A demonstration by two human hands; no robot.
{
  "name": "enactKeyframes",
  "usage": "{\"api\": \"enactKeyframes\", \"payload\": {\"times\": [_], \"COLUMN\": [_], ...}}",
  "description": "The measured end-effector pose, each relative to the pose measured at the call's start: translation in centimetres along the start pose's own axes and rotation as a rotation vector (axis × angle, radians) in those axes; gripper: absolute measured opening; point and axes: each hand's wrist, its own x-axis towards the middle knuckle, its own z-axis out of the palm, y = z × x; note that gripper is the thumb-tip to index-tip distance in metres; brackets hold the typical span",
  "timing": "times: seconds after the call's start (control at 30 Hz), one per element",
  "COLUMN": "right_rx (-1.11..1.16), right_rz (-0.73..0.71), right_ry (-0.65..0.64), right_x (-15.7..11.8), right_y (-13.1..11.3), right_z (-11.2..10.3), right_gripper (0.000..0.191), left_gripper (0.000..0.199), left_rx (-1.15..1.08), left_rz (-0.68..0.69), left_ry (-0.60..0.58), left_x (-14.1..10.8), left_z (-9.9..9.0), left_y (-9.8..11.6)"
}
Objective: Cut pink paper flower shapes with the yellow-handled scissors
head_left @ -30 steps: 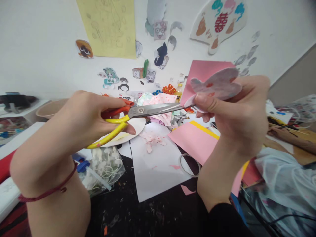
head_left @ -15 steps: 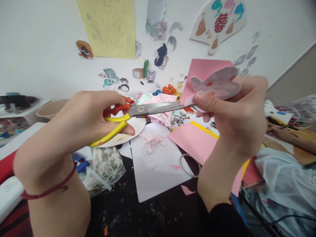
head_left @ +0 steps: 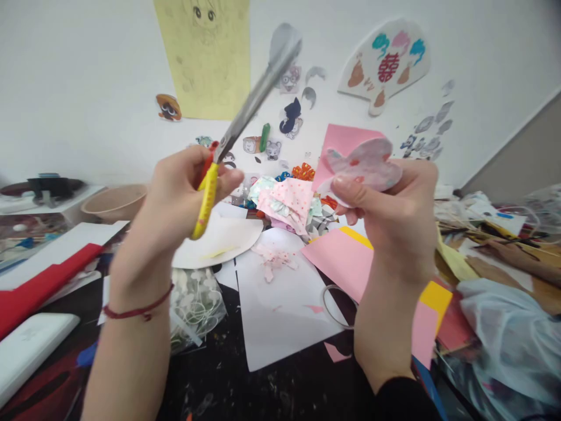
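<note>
My left hand [head_left: 188,181] is wrapped round the yellow and red handles of a pair of scissors [head_left: 252,108]. The blades point up and to the right, clear of the paper, and look closed. My right hand [head_left: 390,204] pinches a pink paper [head_left: 335,143] together with a pale, wavy-edged cutout with red spots [head_left: 366,164]. The cutout lies over the front of the pink paper. Some of my right fingers are hidden behind them.
A white sheet [head_left: 280,316] with pink scraps lies on the black table [head_left: 236,380]. Beside it are a ring [head_left: 326,304], pink paper [head_left: 339,257] and a bag of white items [head_left: 197,304]. Patterned scraps are heaped near the wall. Another person's hand [head_left: 517,257] is at far right.
The scissors have come away from the pink paper and swung from level to pointing upward. My right hand has shifted slightly left and down with the papers. The view has moved a little.
</note>
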Motion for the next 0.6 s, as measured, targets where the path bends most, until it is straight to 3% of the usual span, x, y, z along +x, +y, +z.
{"api": "enactKeyframes", "payload": {"times": [0.1,0.2,0.4,0.6], "right_rx": [0.046,0.082,0.071,0.024], "right_rz": [0.052,0.074,0.077,0.078], "right_ry": [-0.053,-0.075,-0.096,-0.108], "right_x": [-0.1,-0.3,-0.4,-0.5], "right_y": [0.3,0.6,1.0,1.0], "right_z": [1.2,2.1,2.6,2.6], "right_gripper": [0.019,0.024,0.020,0.018], "left_gripper": [0.028,0.036,0.040,0.038], "left_rx": [-0.241,-0.372,-0.271,-0.313], "left_rz": [0.065,0.006,0.047,0.028], "left_ry": [-0.035,-0.080,0.000,0.018], "left_x": [-0.9,-1.8,-2.3,-2.3], "left_z": [3.0,4.9,5.4,5.6], "left_y": [1.5,2.6,2.6,2.2]}}
